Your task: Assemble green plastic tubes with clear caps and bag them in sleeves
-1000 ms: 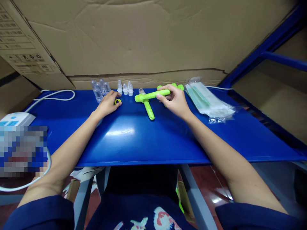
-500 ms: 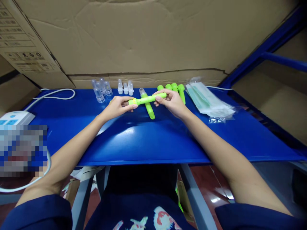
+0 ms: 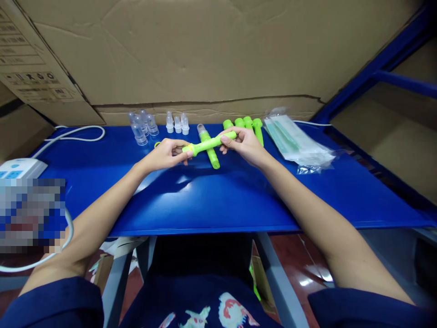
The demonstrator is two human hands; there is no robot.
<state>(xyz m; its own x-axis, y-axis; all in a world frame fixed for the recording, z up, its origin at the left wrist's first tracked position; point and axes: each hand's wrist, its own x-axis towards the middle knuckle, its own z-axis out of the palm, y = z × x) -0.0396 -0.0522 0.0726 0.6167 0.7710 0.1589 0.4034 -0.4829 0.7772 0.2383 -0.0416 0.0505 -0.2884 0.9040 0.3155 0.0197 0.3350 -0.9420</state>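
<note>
A lime-green plastic tube [image 3: 208, 145] is held level above the table between my two hands. My left hand [image 3: 163, 156] pinches its ridged end, where a yellow band shows. Around the smooth other end, the fingers of my right hand [image 3: 246, 146] are closed. Behind the held tube, a second green tube with a clear cap [image 3: 213, 159] lies slantwise on the table. Just past my left hand is a small yellow ring [image 3: 157, 144], partly hidden. Several green tubes [image 3: 258, 131] stand or lean beyond my right hand.
Clear plastic caps [image 3: 139, 135] and white-based nozzles [image 3: 177, 124] stand along the back of the blue table [image 3: 205, 212]. Clear-bagged packs [image 3: 297, 139] lie at right. A white power strip [image 3: 23, 167] with cable is at left. Cardboard [image 3: 205, 54] walls the back.
My left thumb has slid back slightly toward the ridged end, showing more of the tube's neck. The tube's left end has dipped a little. My right hand keeps its hold.
</note>
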